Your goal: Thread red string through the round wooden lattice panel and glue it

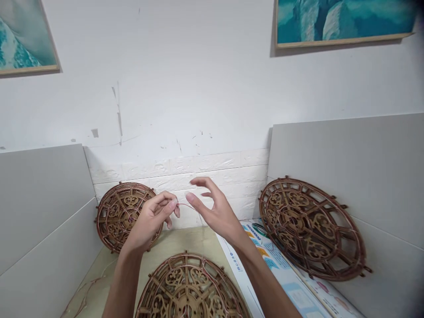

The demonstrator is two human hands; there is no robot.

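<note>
Raised above the table, my left hand [157, 214] pinches a thin red-and-white wire [187, 205] between thumb and fingers. The wire runs from that pinch toward my right hand [215, 207], which is open, thumb and fingers apart. The wire's far end passes behind the right hand and is hidden. Below both hands lies a round brown openwork panel [187, 287] with scroll cut-outs, wires running along its rim. Its near edge is out of view.
A similar round panel [112, 221] leans at the back left, another [311, 225] against the grey board [347, 163] on the right. Loose wires [88, 289] lie on the table [195, 240] at left. A printed sheet [274, 260] and a green coil [260, 229] are at right.
</note>
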